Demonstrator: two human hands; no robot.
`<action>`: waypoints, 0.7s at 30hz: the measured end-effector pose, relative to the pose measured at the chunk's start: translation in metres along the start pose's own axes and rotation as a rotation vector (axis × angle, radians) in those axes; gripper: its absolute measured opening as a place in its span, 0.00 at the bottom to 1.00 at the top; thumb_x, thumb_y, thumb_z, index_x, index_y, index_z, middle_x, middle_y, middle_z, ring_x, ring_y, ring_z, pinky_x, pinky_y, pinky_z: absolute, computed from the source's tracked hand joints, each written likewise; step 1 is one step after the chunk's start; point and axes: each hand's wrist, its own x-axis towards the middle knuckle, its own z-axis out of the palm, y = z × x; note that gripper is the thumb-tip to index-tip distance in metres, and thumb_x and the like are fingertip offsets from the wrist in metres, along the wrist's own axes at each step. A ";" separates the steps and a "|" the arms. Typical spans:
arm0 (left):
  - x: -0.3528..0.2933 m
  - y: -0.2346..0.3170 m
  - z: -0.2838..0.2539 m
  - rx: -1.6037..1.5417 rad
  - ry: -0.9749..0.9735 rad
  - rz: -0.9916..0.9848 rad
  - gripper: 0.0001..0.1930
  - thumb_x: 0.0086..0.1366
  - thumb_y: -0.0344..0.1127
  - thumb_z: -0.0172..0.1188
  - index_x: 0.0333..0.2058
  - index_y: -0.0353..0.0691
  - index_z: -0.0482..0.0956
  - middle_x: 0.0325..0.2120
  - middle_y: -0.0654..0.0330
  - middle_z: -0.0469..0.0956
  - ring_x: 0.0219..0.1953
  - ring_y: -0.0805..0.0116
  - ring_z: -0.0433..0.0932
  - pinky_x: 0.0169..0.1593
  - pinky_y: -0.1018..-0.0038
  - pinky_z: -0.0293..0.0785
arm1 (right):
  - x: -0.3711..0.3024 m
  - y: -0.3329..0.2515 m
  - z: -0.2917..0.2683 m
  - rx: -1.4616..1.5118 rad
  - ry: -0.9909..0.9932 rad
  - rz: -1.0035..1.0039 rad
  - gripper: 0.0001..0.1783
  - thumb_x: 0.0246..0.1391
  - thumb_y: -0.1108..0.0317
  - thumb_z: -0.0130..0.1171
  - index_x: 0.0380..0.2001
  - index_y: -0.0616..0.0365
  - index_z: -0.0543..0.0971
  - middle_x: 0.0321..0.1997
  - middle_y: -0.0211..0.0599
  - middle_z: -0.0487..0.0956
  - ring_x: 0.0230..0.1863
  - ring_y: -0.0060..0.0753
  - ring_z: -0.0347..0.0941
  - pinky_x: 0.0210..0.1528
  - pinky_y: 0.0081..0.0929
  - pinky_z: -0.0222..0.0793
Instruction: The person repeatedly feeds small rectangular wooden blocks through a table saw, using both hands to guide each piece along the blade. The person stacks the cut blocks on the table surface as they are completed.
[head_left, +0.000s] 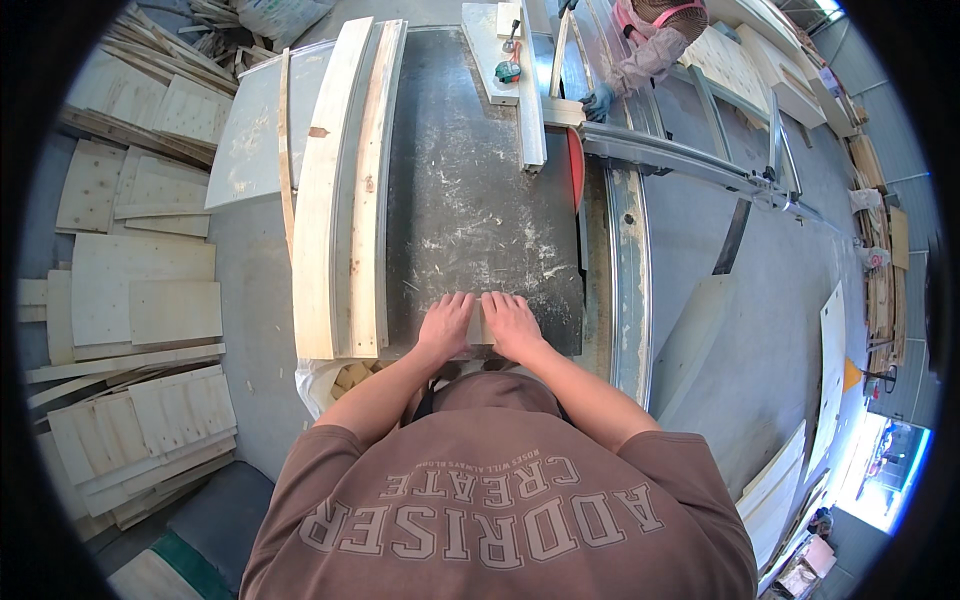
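Gripping a pale block [476, 325] between left hand [446, 322] and right hand [512, 322] at the near edge of the worktop [470, 200], probably sharing the load evenly. Curling both hands over its opposite sides, with fingertip pressure not showing. Having long boards [330, 200] lying along the left of the worktop, presumably parked out of the way. Having a red disc [576, 170] standing toward the worktop's far right, well apart from both hands. Sharing that far right with a co-worker's gloved hand [598, 103], apparently steadying something.
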 end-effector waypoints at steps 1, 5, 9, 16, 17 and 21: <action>0.000 -0.001 0.001 0.001 0.001 -0.001 0.46 0.37 0.41 0.88 0.54 0.43 0.70 0.50 0.55 0.78 0.57 0.52 0.79 0.59 0.57 0.79 | 0.000 0.000 0.000 0.000 0.001 0.000 0.51 0.35 0.69 0.83 0.64 0.60 0.67 0.59 0.40 0.75 0.64 0.41 0.74 0.65 0.40 0.68; 0.000 -0.002 0.003 0.003 0.007 0.008 0.46 0.37 0.41 0.88 0.54 0.43 0.70 0.50 0.55 0.78 0.56 0.52 0.79 0.58 0.57 0.79 | 0.001 0.000 -0.001 0.000 0.005 -0.002 0.51 0.34 0.69 0.83 0.63 0.60 0.67 0.59 0.40 0.75 0.64 0.41 0.74 0.65 0.40 0.68; 0.001 -0.002 0.004 0.007 0.005 0.005 0.46 0.37 0.42 0.88 0.54 0.43 0.70 0.49 0.55 0.77 0.56 0.52 0.79 0.58 0.57 0.79 | 0.001 0.000 0.001 -0.007 0.022 -0.003 0.50 0.34 0.69 0.82 0.63 0.60 0.67 0.58 0.40 0.75 0.63 0.41 0.74 0.64 0.40 0.68; 0.000 -0.002 0.003 0.002 -0.009 0.003 0.47 0.37 0.42 0.89 0.54 0.43 0.70 0.50 0.55 0.77 0.57 0.52 0.79 0.58 0.57 0.79 | 0.001 0.001 0.002 -0.011 0.017 -0.007 0.51 0.34 0.69 0.82 0.63 0.60 0.67 0.58 0.40 0.76 0.63 0.41 0.74 0.64 0.40 0.68; 0.000 -0.001 0.002 0.004 -0.004 0.004 0.47 0.37 0.42 0.89 0.54 0.43 0.70 0.50 0.55 0.78 0.57 0.52 0.79 0.58 0.57 0.79 | 0.001 0.001 0.002 -0.014 0.015 -0.005 0.51 0.34 0.69 0.83 0.64 0.61 0.67 0.58 0.40 0.76 0.63 0.41 0.74 0.64 0.40 0.68; -0.001 -0.002 0.003 0.006 0.006 0.000 0.47 0.36 0.42 0.89 0.54 0.43 0.70 0.50 0.55 0.78 0.57 0.52 0.79 0.58 0.56 0.79 | 0.001 0.000 0.003 -0.022 0.004 -0.007 0.53 0.34 0.67 0.83 0.65 0.61 0.67 0.59 0.40 0.76 0.64 0.41 0.74 0.65 0.41 0.68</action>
